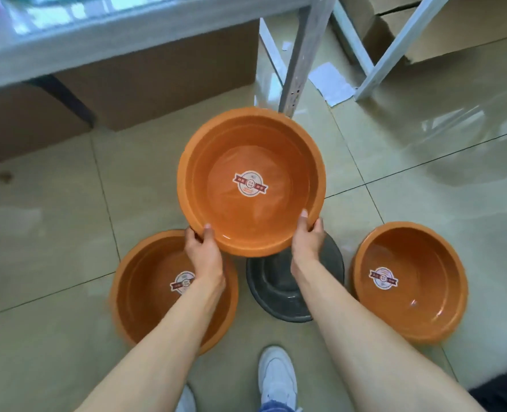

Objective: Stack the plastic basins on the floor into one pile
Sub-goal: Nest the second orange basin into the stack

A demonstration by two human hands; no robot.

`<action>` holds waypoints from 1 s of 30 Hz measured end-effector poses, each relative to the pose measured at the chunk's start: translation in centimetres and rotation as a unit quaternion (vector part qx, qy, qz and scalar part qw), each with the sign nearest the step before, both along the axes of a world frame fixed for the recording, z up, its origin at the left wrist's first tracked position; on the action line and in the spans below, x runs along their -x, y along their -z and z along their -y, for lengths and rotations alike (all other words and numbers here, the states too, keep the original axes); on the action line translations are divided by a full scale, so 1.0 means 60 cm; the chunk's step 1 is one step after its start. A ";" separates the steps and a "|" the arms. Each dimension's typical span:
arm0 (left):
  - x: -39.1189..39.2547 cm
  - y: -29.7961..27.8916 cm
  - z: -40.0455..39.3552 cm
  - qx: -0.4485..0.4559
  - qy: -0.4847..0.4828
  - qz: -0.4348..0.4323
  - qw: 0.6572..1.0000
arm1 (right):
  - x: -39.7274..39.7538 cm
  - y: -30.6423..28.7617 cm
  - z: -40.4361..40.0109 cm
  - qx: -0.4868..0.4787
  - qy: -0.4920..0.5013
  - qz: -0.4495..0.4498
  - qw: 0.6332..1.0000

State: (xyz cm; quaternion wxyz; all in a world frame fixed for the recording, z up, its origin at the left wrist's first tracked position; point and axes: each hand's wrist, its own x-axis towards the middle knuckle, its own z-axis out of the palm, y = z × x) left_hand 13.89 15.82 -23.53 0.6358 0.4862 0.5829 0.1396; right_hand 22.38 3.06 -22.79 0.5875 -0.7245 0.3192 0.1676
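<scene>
I hold an orange plastic basin (250, 162) with a round label inside, lifted above the floor. My left hand (203, 255) grips its near rim on the left, and my right hand (307, 240) grips the near rim on the right. A second orange basin (148, 295) rests on the floor at the lower left, partly under my left forearm. A third orange basin (409, 282) sits on the floor at the right. A dark grey basin (279, 292) lies between them, partly hidden by the held basin and my right arm.
Cardboard boxes (163, 81) stand under a shelf at the back left. A metal shelf leg (301, 55) rises just behind the held basin. More boxes (454, 28) and a white frame are at the back right. My white shoes (277, 376) are at the bottom.
</scene>
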 end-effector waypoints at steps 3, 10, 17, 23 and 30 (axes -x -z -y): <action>0.090 -0.033 -0.020 -0.021 -0.042 -0.009 0.999 | 0.081 -0.009 -0.033 0.011 -0.042 -0.011 0.999; 0.294 -0.042 -0.059 -0.015 -0.115 -0.064 0.991 | 0.248 -0.022 -0.084 0.017 -0.099 -0.046 0.994; 0.414 -0.019 -0.055 0.034 -0.150 -0.105 0.983 | 0.360 0.012 -0.089 0.049 -0.118 -0.105 0.986; 0.438 0.041 -0.064 0.073 -0.146 -0.124 0.979 | 0.378 0.054 -0.095 0.105 -0.130 -0.132 0.977; 0.424 0.096 -0.088 0.029 -0.088 -0.230 0.969 | 0.358 0.076 -0.100 0.237 -0.171 -0.152 0.944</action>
